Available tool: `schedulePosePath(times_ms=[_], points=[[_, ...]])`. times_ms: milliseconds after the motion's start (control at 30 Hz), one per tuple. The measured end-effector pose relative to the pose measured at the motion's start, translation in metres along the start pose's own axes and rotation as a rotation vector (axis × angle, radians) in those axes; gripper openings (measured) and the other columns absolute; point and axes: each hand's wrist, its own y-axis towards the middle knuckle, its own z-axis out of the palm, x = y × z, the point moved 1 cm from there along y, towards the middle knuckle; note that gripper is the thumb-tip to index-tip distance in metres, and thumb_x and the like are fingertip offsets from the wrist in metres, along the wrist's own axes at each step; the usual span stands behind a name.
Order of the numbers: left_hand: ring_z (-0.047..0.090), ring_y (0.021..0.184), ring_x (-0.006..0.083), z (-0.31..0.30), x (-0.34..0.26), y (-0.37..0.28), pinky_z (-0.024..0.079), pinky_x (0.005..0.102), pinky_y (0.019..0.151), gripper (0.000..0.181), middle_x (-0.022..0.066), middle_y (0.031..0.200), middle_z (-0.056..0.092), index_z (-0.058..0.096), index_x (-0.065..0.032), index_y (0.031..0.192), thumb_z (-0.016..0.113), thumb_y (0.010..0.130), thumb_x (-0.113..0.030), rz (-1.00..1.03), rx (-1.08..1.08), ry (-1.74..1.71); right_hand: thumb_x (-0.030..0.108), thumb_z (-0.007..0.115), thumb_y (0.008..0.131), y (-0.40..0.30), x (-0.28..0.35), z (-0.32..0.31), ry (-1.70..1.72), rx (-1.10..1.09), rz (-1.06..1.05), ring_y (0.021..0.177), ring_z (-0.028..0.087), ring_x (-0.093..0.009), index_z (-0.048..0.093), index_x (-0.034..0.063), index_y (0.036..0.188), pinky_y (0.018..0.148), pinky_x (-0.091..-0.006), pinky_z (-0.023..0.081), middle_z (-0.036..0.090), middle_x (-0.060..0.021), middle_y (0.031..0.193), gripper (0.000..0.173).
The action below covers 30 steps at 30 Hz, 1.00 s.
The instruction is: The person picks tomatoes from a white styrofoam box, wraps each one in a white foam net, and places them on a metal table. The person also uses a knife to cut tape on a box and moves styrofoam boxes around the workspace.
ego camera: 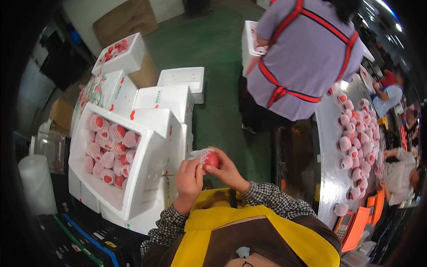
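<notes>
A round red fruit (211, 161) sits between my two hands at chest height, partly covered by a white foam net sleeve (201, 155). My right hand (227, 168) grips the fruit from the right side, thumb below and fingers behind. With its fingers pinched on the sleeve's edge, my left hand (189, 178) is on the near left. Left of my hands, an open white foam box (140, 173) tilts on other boxes. Inside it are several red fruits in pinkish foam nets (108, 158).
Stacked white foam boxes (161, 100) stand ahead left. Many netted fruits (358, 133) lie on a metal table (323, 173) at right, near orange trays (355, 230). A person in a purple shirt (300, 60) stands ahead. Black crates (83, 243) are at lower left.
</notes>
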Motion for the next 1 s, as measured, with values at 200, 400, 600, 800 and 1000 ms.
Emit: schedulePosePath(times_ms=[200, 400, 600, 800, 1000], points=[[0.058, 0.071, 0.0335, -0.067, 0.039, 0.01, 0.047, 0.0387, 0.062, 0.009, 0.0154, 0.079, 0.057, 0.059, -0.0003, 0.091, 0.061, 0.083, -0.004, 0.13, -0.185, 0.023, 0.021, 0.053, 0.096, 0.05, -0.016, 0.09, -0.031, 0.095, -0.043, 0.105, 0.053, -0.015, 0.032, 0.0076, 0.138, 0.09, -0.0276, 0.045, 0.051, -0.0098, 0.119, 0.049], [0.06, 0.083, 0.0303, -0.093, 0.044, 0.054, 0.05, 0.0376, 0.068, 0.029, 0.0133, 0.092, 0.059, 0.06, -0.0018, 0.104, 0.068, 0.077, -0.01, 0.124, 0.118, 0.037, 0.036, 0.045, 0.097, 0.112, -0.025, 0.088, 0.511, 0.11, 0.374, 0.111, 0.054, -0.021, 0.04, 0.0076, 0.131, 0.098, -0.0343, 0.043, 0.054, -0.0079, 0.121, 0.044], [0.058, 0.093, 0.0329, -0.156, 0.09, 0.075, 0.047, 0.0379, 0.08, 0.031, 0.0175, 0.102, 0.059, 0.062, 0.0027, 0.102, 0.068, 0.072, -0.002, -0.093, -0.113, 0.169, 0.031, 0.051, 0.093, 0.224, -0.081, -0.034, 0.529, -0.238, 0.466, 0.1, 0.057, -0.02, 0.054, 0.01, 0.111, 0.08, -0.0423, 0.051, 0.059, -0.0056, 0.109, 0.028], [0.054, 0.099, 0.0383, -0.246, 0.183, 0.022, 0.045, 0.0393, 0.085, 0.039, 0.0212, 0.109, 0.054, 0.057, 0.0029, 0.11, 0.069, 0.077, -0.013, -0.509, -0.201, 0.56, 0.032, 0.06, 0.089, 0.448, -0.077, -0.101, 0.41, -0.311, 0.385, 0.093, 0.059, -0.024, 0.059, 0.013, 0.102, 0.073, -0.0446, 0.053, 0.062, -0.0052, 0.102, 0.023], [0.048, 0.11, 0.0409, -0.273, 0.274, 0.044, 0.04, 0.0441, 0.094, 0.056, 0.0247, 0.116, 0.051, 0.048, 0.0022, 0.122, 0.071, 0.076, -0.019, -0.555, -0.165, 0.682, 0.023, 0.061, 0.089, 0.544, -0.038, -0.064, 0.14, -0.288, 0.189, 0.072, 0.06, -0.015, 0.056, 0.0044, 0.103, 0.064, -0.0249, 0.052, 0.061, -0.0063, 0.084, 0.024]])
